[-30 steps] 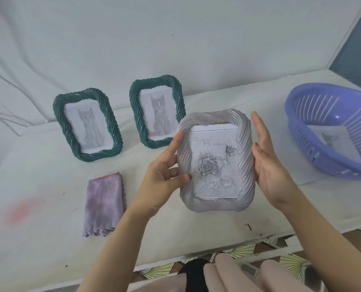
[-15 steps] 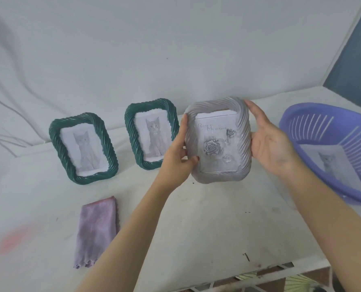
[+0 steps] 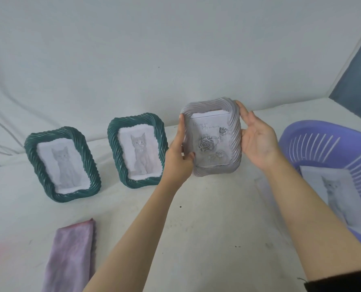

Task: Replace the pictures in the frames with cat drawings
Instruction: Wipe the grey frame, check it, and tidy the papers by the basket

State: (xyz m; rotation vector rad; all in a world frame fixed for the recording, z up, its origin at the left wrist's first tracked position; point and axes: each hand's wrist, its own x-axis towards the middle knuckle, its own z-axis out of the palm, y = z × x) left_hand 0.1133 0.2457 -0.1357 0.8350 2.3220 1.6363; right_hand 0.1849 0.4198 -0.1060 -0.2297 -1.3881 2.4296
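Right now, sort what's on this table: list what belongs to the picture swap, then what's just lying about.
Part of the job:
- grey frame with the rose picture, held by left hand and right hand
- two green frames, cat drawings in
- cat drawing in the purple basket

Lying about:
- purple cloth

Far-left frame (image 3: 62, 164): upright at the worktop (image 3: 207, 218) rear, left.
Second frame (image 3: 137, 150): just right of it, apart.
Third frame (image 3: 212, 137): right of the second, between left hand (image 3: 179, 159) and right hand (image 3: 257, 142).
Cloth (image 3: 72, 258): flat, in front of the far-left frame.
Basket (image 3: 327, 148): far right; a cat drawing (image 3: 333, 194) lies inside.
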